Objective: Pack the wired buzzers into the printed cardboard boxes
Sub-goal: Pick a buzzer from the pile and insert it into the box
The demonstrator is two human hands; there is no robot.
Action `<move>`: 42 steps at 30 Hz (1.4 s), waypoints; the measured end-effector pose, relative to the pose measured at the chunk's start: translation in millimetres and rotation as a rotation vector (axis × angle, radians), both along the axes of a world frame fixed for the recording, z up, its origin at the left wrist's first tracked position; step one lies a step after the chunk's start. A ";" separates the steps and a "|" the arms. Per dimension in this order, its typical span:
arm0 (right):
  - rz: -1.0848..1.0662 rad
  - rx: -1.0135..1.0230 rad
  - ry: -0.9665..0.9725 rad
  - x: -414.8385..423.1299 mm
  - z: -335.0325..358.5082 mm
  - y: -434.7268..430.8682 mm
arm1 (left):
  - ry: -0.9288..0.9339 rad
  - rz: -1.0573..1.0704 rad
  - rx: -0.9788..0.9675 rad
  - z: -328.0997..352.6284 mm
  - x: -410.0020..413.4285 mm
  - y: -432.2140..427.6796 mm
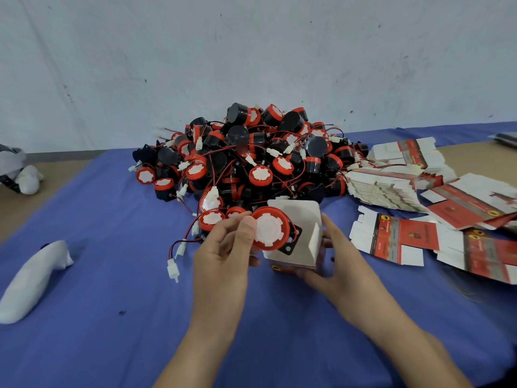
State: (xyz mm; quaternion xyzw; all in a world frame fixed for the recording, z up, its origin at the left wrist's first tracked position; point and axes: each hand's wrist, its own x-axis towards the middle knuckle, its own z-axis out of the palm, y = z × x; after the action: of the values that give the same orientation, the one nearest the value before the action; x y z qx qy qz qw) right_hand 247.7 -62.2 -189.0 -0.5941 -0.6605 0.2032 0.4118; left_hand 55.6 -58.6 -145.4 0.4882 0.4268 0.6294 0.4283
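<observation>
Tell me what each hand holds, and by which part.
The left hand pinches the round red-rimmed, white-faced plastic buzzer by its left edge. The right hand grips the open printed cardboard box by its right side.

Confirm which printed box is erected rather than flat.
The box gripped by the right hand, top flaps open, a buzzer at its mouth; the rest lie as flat blanks on the right.
</observation>
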 end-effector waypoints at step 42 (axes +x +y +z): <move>-0.105 -0.073 -0.615 -63.0 -5.0 -9.7 | 1.270 -0.032 0.181 -23.9 -14.4 2.9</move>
State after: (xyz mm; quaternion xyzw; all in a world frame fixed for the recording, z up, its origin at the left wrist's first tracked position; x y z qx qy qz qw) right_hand 184.7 -71.9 -194.0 -0.6752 -0.7149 0.0160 0.1811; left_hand 41.2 -55.7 -169.3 0.8063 0.5353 0.2447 0.0584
